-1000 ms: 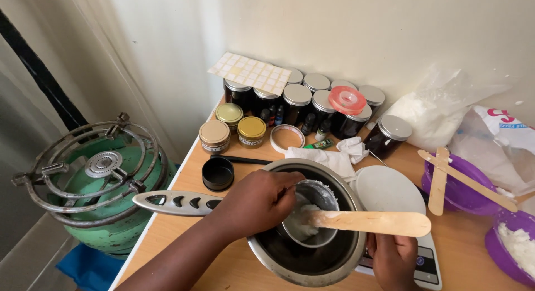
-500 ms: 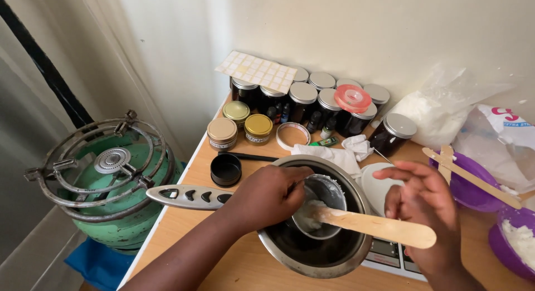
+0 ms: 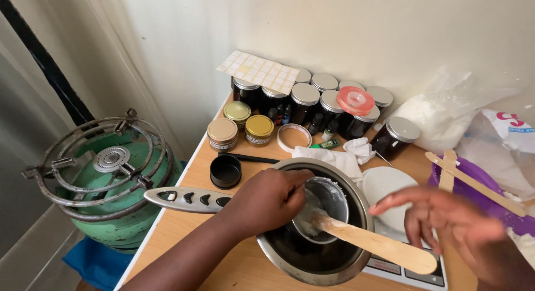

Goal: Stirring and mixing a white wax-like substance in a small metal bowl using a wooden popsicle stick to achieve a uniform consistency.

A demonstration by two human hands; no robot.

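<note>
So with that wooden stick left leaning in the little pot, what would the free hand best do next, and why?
Probably bring the right hand back onto the wooden spatula. It lies unheld, its tip in the small metal pot that the left hand holds tilted inside the steel bowl, and its handle sticks out past the bowl's rim.

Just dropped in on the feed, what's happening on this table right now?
The person's left hand grips a small metal cup inside a larger steel bowl on the wooden table. A flat wooden stick rests with one end in the cup. The right hand hovers open over a white lid, holding nothing. Dark jars line the wall.
</note>
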